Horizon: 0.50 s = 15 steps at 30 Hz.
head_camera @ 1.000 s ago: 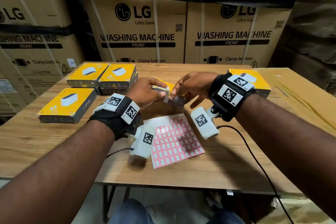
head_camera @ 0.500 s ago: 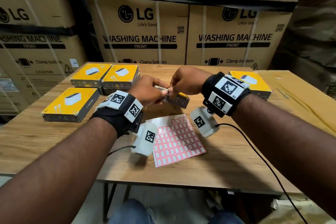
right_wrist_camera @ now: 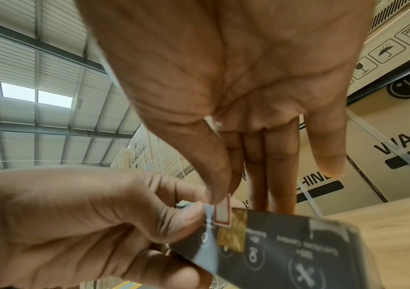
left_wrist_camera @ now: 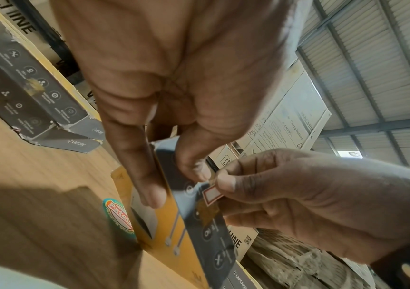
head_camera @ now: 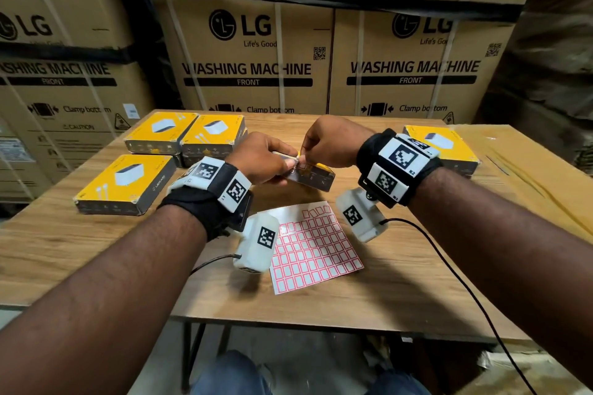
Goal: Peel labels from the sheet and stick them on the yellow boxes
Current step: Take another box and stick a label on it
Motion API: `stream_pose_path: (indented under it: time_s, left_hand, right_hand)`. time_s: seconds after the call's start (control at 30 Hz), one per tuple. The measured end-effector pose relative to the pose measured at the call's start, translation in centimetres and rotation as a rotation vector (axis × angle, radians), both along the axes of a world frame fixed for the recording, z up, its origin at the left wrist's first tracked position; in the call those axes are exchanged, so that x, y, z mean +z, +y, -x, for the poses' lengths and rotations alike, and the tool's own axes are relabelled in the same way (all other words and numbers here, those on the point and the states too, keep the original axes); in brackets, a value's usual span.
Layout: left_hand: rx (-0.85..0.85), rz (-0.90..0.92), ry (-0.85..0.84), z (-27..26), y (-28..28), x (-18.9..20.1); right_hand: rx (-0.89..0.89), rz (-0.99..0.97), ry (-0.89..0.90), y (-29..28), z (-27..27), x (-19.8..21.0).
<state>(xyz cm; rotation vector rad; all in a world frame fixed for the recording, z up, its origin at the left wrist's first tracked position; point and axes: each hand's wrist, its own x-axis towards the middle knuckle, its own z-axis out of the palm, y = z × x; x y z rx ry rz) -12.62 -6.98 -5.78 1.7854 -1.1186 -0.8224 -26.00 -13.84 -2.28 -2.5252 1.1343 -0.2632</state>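
Since a second ago both hands have lifted the yellow box (head_camera: 313, 176) higher off the counter (head_camera: 401, 282). Head view: label sheet (head_camera: 313, 250) lies below. Left wrist: left hand (left_wrist_camera: 174, 97) grips the box. Right wrist: right hand (right_wrist_camera: 223, 97) pinches a label (right_wrist_camera: 222, 212), touching the dark side. Tilt could crease it.

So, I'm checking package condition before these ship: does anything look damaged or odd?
Yes. The stacked yellow boxes at the table's far left have torn, frayed corners. The held box has a scuffed golden patch on its dark side, right beside the label going on.
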Motion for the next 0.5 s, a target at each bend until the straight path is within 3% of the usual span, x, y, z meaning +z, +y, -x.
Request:
stream_pose_path:
  time_s: [0.5]
  left_hand:
    - [0.025, -0.013, 0.039, 0.13, -0.01, 0.44]
  right_hand:
    - [0.018, -0.012, -0.128, -0.21, 0.33, -0.85]
